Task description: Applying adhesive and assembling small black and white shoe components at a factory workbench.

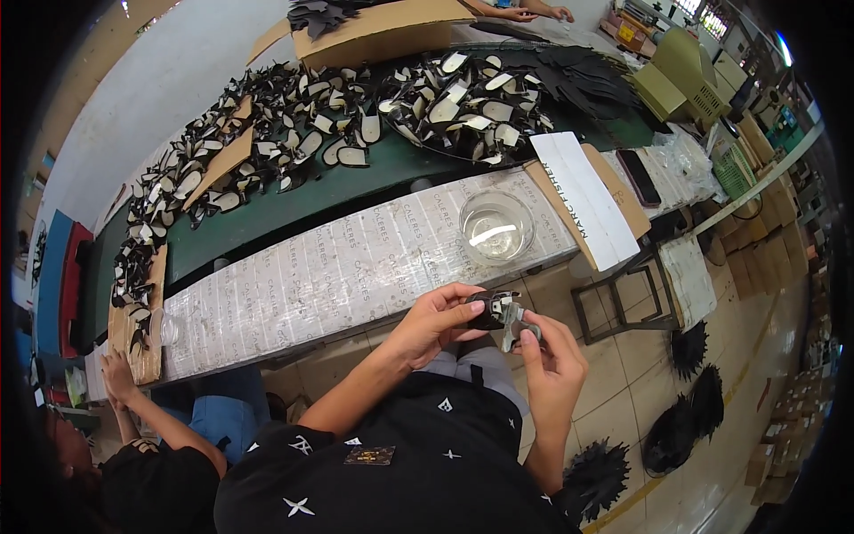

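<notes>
A black curved piece (480,311) was held between the thumb and fingers of the left hand (431,324); at its right, a greyish piece (513,327) was pinched by the right hand (555,358).

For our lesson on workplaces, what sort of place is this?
Probably a factory: a long, dark green work surface bears heaped small curved black and white pieces; brown cardboard boxes stand stacked nearby.
</notes>
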